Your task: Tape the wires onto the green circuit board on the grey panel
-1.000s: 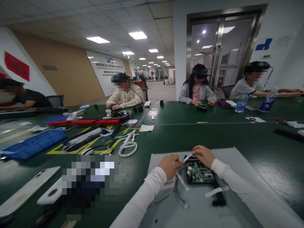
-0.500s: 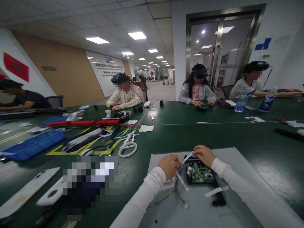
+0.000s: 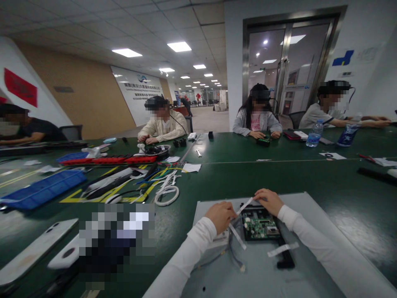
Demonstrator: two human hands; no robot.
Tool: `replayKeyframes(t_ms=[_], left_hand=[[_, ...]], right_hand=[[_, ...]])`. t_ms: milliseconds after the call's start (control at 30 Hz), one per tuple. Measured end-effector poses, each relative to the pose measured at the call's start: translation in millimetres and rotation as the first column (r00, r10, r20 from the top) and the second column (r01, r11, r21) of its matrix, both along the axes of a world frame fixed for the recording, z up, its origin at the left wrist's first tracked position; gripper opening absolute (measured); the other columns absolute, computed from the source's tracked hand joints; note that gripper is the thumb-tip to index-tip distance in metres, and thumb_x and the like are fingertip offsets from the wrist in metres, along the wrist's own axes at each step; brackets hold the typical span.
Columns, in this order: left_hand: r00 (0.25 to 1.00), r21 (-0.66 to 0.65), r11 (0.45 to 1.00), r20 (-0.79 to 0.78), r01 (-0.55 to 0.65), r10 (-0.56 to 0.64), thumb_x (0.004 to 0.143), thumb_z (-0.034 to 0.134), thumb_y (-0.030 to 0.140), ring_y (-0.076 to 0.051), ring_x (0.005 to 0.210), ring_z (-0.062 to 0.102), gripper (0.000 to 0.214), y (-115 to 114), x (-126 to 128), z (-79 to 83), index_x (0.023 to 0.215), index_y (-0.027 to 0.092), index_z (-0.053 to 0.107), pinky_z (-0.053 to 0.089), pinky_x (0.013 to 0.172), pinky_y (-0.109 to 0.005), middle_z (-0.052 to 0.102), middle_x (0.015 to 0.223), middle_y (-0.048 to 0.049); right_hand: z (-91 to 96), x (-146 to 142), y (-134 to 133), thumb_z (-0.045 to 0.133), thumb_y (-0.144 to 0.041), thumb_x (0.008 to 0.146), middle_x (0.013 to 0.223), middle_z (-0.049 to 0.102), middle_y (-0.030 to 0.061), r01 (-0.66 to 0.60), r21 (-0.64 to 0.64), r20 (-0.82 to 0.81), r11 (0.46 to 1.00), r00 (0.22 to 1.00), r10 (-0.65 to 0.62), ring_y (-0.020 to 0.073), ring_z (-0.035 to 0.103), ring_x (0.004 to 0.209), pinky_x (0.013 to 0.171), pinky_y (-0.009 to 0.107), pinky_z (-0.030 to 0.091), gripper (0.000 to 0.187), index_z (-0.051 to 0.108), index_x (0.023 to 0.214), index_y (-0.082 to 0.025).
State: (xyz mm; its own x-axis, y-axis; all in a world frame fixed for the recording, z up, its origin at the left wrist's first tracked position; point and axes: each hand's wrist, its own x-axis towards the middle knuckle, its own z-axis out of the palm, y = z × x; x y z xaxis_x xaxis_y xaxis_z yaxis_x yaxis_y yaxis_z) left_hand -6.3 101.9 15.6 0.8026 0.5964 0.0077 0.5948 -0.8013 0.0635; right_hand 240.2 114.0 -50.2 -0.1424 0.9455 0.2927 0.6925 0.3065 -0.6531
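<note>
A short white strip of tape (image 3: 245, 205) is stretched between my hands above a grey panel (image 3: 214, 273). My left hand (image 3: 221, 216) is closed, pinching the strip's near-left end. At the strip's other end, my right hand (image 3: 269, 201) pinches it between thumb and fingers. Just below the hands lies a green circuit board (image 3: 261, 227) in a black frame. A second white strip (image 3: 237, 236) runs down beside the board, over thin grey cables (image 3: 237, 261). Another strip (image 3: 283, 249) lies across a black bar (image 3: 285, 261). The left hand partly hides a white label.
To the left are phones (image 3: 37, 248), a blue basket (image 3: 46, 190), a coiled white cable (image 3: 167, 196) and red strips (image 3: 108, 160). Water bottles (image 3: 314, 134) stand at the far right. Several people sit around the green table (image 3: 223, 178).
My right hand has shifted very slightly to the right, and the tape between my hands looks a little straighter. The left hand has hardly moved.
</note>
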Motion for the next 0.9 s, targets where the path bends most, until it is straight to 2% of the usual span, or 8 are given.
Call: replayKeyframes(t_ms=[167,267,433,567,900], left_hand=[[1.000,-0.028,1.000,-0.006,-0.005,0.004,0.071,0.047,0.010,-0.016,0.089,0.049,0.029,1,-1,-0.1,0.090,0.025,0.061,0.039,0.079,-0.026,0.056,0.090,-0.0010],[1.000,-0.032,0.999,-0.005,-0.006,0.005,0.071,0.046,0.010,-0.016,0.088,0.049,0.028,2,-1,-0.4,0.089,0.025,0.062,0.038,0.080,-0.026,0.057,0.090,-0.0010],[1.000,-0.003,1.000,-0.005,0.009,-0.009,0.073,0.044,0.010,-0.016,0.088,0.049,0.029,2,-1,-0.4,0.093,0.024,0.060,0.039,0.077,-0.026,0.056,0.089,-0.0015],[1.000,0.067,0.998,-0.022,-0.015,0.016,0.076,0.043,0.012,-0.016,0.084,0.048,0.035,-2,2,-0.4,0.107,0.026,0.051,0.039,0.074,-0.027,0.052,0.087,-0.0027],[1.000,0.071,0.997,-0.007,-0.002,0.003,0.078,0.042,0.014,-0.016,0.083,0.047,0.032,-2,2,-3.5,0.104,0.029,0.054,0.038,0.072,-0.026,0.051,0.087,-0.0026]], right_hand=[[-1.6,11,7,0.049,-0.020,0.069,0.096,0.058,0.0040,-0.073,-0.090,-0.207,0.993,0.977,0.053,0.0165,0.051,0.092,0.083,0.032,0.038,0.021,0.065,0.083,-0.021],[0.4,16,7,0.051,-0.024,0.070,0.105,0.053,0.0056,-0.163,-0.124,-0.240,0.979,0.962,0.129,0.0180,0.048,0.098,0.085,0.034,0.037,0.025,0.063,0.092,-0.021],[9.7,16,-4,0.050,-0.038,0.074,0.118,0.043,0.0035,-0.252,-0.127,-0.032,0.959,0.968,0.250,0.0200,0.036,0.111,0.097,0.038,0.023,0.031,0.057,0.103,-0.030],[15.4,13,-9,0.046,-0.045,0.075,0.123,0.038,0.0008,-0.261,-0.149,0.101,0.954,0.956,0.277,0.0229,0.030,0.114,0.096,0.043,0.022,0.031,0.055,0.104,-0.036],[24.0,9,-15,0.045,-0.044,0.076,0.126,0.036,-0.0012,-0.258,-0.153,0.175,0.954,0.943,0.283,0.0241,0.028,0.115,0.094,0.044,0.021,0.030,0.053,0.105,-0.040]])
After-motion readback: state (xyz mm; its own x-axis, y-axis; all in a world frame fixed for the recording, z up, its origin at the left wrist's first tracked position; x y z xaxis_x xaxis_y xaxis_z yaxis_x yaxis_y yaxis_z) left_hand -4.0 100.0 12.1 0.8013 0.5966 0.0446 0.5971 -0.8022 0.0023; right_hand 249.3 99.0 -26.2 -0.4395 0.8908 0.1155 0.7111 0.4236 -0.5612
